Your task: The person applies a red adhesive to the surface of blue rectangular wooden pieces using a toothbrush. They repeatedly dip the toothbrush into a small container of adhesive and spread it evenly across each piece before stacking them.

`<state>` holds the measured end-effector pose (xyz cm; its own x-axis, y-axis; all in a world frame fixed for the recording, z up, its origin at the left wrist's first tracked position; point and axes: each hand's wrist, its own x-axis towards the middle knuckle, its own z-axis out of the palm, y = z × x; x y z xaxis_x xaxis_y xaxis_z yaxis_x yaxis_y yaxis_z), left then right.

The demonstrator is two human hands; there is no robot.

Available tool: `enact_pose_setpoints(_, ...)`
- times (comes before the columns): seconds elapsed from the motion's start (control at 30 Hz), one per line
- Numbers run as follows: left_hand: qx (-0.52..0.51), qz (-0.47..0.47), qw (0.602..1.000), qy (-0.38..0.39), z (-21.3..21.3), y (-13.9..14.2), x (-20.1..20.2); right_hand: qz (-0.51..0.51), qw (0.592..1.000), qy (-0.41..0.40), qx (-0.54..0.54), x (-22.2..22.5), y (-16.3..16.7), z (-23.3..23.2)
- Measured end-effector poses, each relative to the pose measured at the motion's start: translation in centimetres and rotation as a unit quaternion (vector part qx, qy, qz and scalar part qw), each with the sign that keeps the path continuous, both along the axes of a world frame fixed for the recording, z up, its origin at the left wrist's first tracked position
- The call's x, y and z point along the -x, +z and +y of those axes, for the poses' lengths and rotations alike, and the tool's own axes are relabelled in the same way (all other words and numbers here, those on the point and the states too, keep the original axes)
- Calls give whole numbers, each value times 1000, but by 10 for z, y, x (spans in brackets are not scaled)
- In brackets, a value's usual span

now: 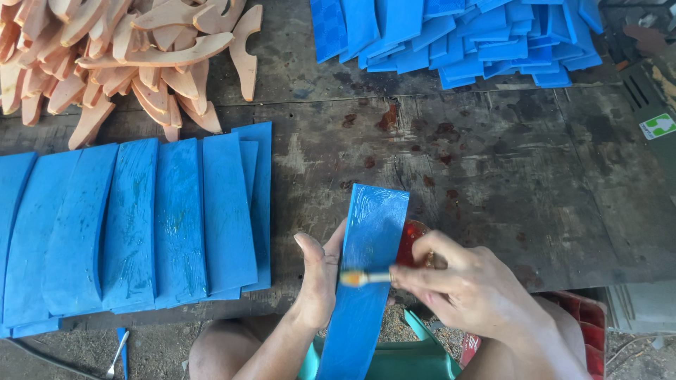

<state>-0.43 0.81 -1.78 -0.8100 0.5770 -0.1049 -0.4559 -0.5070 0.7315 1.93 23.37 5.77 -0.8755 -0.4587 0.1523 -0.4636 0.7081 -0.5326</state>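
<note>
Left hand [318, 278]: fingers closed around the left edge of a long blue foam strip [366, 267], thumb raised along its side, holding it lengthwise in front of the body. The strip's far end lies over the near edge of the table [507, 176]; its near end reaches down past the knees.

Right hand [468, 285]: fingers pinched shut on the handle of a small brush [366, 278], whose orange-tipped bristles touch the strip's glossy face about midway along its length.

Red container [410, 243]: partly hidden behind the strip and the right hand, at the table's near edge; its contents cannot be made out.

Row of blue strips [141, 225]: laid side by side on the table's left part, overlapping slightly, faces shiny.

Heap of tan foam cutouts [120, 56]: curved shapes, piled at the far left corner of the table.

Pile of blue foam pieces [458, 39]: smaller rectangular pieces, stacked loosely at the far right of the table.

Table: dark, worn wooden surface with reddish stains near its middle.

Green seat [408, 359]: visible between the person's legs, below the strip.
</note>
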Motion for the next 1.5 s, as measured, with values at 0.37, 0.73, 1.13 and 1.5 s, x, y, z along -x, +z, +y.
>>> enact_pose_setpoints(0.37,28,-35,999,18,1,5,2,-8,1000,5,-7,-1,-3,12)
enact_pose_setpoints(0.73,-23,-99,994,43,2,12,8,-32,999,-11,-26,1,5,16)
enact_pose_setpoints(1.13,-70,-101,992,-13,5,13,1,156,972,-170,34,21,-9,39)
enact_pose_setpoints(1.5,-73,-161,971,159,-8,31,31,-8,992,-24,126,-13,-21,14)
